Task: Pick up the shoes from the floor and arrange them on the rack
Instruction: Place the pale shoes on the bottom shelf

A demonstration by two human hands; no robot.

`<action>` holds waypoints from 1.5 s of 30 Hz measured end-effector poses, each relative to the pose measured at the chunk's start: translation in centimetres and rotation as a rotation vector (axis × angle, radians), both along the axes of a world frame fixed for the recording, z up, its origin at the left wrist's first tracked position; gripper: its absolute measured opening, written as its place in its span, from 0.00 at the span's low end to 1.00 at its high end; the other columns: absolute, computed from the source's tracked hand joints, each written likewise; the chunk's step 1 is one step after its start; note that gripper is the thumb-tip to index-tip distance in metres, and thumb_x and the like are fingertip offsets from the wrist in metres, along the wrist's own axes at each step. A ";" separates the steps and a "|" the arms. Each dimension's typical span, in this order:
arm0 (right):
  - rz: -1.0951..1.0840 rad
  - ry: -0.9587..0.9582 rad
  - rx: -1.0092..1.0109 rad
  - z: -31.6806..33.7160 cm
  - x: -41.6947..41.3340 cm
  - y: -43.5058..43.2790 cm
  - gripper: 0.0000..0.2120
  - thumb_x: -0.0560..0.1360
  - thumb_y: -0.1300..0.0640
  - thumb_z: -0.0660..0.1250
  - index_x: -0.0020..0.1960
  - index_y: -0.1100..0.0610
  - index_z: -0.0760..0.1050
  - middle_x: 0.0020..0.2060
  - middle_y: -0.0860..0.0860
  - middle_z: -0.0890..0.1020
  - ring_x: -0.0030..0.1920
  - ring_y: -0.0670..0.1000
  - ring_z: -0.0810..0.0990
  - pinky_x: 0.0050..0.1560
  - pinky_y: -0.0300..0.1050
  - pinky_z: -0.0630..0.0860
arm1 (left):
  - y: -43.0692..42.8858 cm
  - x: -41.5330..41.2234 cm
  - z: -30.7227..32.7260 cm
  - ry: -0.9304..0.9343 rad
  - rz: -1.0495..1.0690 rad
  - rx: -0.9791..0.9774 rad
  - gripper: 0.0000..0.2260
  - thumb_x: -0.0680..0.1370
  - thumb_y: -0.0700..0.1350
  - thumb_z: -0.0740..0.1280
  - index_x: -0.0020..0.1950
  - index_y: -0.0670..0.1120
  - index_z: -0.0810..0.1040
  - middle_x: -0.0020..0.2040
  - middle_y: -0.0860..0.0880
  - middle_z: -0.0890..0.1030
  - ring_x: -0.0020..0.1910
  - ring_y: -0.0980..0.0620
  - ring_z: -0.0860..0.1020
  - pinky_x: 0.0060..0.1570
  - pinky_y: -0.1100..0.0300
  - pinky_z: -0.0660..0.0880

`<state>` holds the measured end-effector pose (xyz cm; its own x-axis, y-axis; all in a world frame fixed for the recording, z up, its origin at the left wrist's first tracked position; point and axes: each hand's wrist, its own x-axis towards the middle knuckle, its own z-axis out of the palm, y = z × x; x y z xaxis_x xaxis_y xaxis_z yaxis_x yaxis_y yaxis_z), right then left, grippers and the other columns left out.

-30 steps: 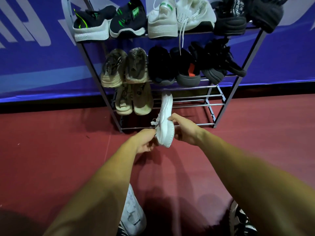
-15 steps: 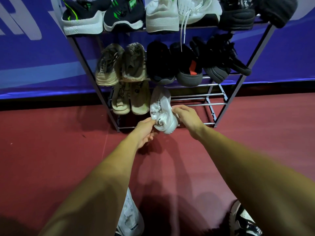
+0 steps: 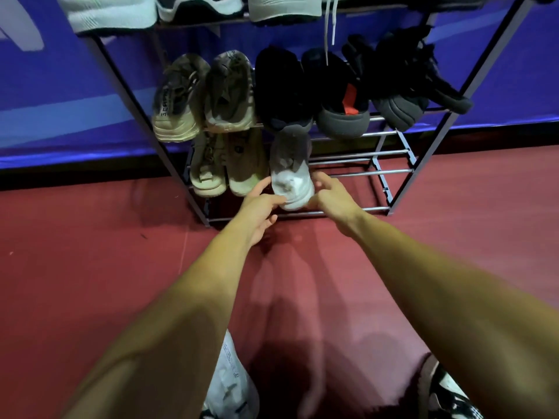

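The shoe rack (image 3: 375, 209) is built of dark metal posts and bright round bars. It is stood on a matte red floor (image 3: 90, 267) against a blue banner (image 3: 45, 101). On its lowest tier a pair of beige sneakers (image 3: 223, 164) is set at the left end. The white sneaker (image 3: 292, 182) is lodged just beside them, heel outward over the front bar, its toe shaded beneath the middle tier.

Its heel is gripped from both sides. The left hand (image 3: 260, 207) is closed on it with thumb and forefinger, and the right hand (image 3: 332, 198) is curled round the other edge.

Directly above, the middle tier is crowded with tan mesh sneakers (image 3: 199, 95), black shoes (image 3: 281, 86), a grey round-toed shoe with an orange tab (image 3: 341, 110) and black sandals (image 3: 405, 80). The white sneaker is overhung by the toes of the black shoes. A white lace (image 3: 329, 28) is hung down from the top tier.

At the bottom edge, a white shoe (image 3: 233, 385) is partly hidden by the left forearm, and a black-and-white shoe (image 3: 447, 394) by the right forearm.
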<state>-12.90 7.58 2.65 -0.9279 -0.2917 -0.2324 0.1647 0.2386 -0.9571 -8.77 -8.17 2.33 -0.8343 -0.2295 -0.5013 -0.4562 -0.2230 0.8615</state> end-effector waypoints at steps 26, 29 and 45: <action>-0.168 -0.027 0.339 -5.2 2.5 -6.1 0.15 0.74 0.56 0.69 0.60 0.58 0.78 0.53 0.55 0.84 0.58 0.55 0.80 0.61 0.47 0.74 | -4.1 3.6 -3.6 -0.213 -0.145 -0.412 0.16 0.76 0.42 0.67 0.64 0.52 0.76 0.49 0.49 0.82 0.41 0.55 0.79 0.32 0.65 0.70; -0.090 -0.048 0.363 -6.1 4.4 -8.2 0.13 0.73 0.56 0.69 0.56 0.56 0.78 0.53 0.55 0.84 0.57 0.56 0.80 0.60 0.44 0.73 | -5.8 6.0 -5.1 -0.265 -0.214 -0.527 0.15 0.77 0.41 0.66 0.63 0.50 0.76 0.45 0.47 0.80 0.36 0.55 0.76 0.29 0.65 0.67; 0.377 -0.226 0.588 -15.8 15.4 -15.9 0.17 0.72 0.51 0.71 0.58 0.57 0.80 0.57 0.57 0.83 0.59 0.57 0.81 0.55 0.44 0.76 | -14.6 16.0 -12.5 -0.530 -0.566 -0.774 0.13 0.77 0.43 0.68 0.61 0.51 0.78 0.65 0.50 0.78 0.63 0.49 0.75 0.63 0.59 0.71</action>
